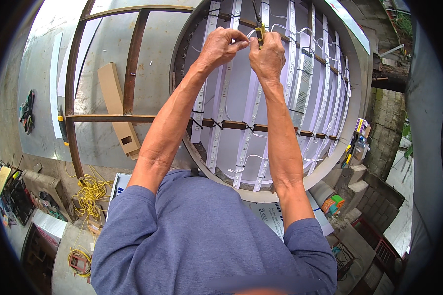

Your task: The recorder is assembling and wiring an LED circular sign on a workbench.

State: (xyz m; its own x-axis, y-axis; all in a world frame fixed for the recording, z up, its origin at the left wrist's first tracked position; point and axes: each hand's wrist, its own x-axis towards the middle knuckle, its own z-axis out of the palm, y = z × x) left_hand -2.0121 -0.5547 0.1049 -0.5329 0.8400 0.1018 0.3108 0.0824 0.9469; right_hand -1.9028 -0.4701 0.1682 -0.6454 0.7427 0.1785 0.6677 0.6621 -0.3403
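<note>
Wire: a thin white lead sits pinched between your two hands, high inside the round sign box
Left hand: your left hand closes thumb and forefinger on the wire
Right hand: your right hand is wrapped tight around yellow-handled pliers, tips on the wire
Behind: white light strips run across brown crossbars
Below: yellow cable lies coiled on the floor
</note>
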